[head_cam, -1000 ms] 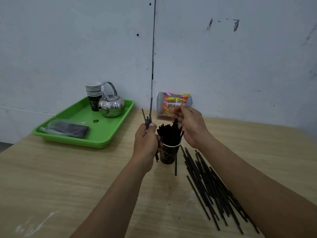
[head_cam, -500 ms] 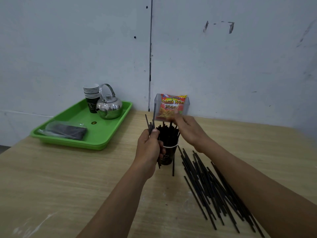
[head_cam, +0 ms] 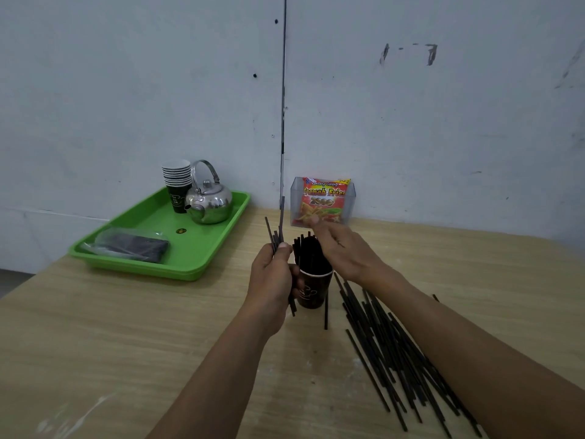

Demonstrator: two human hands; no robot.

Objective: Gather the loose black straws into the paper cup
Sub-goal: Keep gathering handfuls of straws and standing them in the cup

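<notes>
We clamp thin black plastic straws [head_cam: 278, 231] upright in our left hand [head_cam: 272, 277] beside the dark paper cup [head_cam: 313, 289] for feeding; right hand [head_cam: 343, 251] above it, grip indiscernible.

Left hand [head_cam: 272, 275] grips a few black straws [head_cam: 276, 231] upright beside paper cup [head_cam: 313, 289] (stuffed with straws). Right hand [head_cam: 340, 250] over cup's top, grip unclear. Loose straws [head_cam: 395, 353] lie on table [head_cam: 126, 343], right of cup.

The desk [head_cam: 126, 343] is pale, matt wood grain. At ten o'clock, a glossy green plastic tray [head_cam: 202, 248] bears a mirror-polished metal kettle [head_cam: 210, 204]. The cup [head_cam: 311, 289] is dark printed paper; the straws [head_cam: 389, 350] matt black plastic.
</notes>
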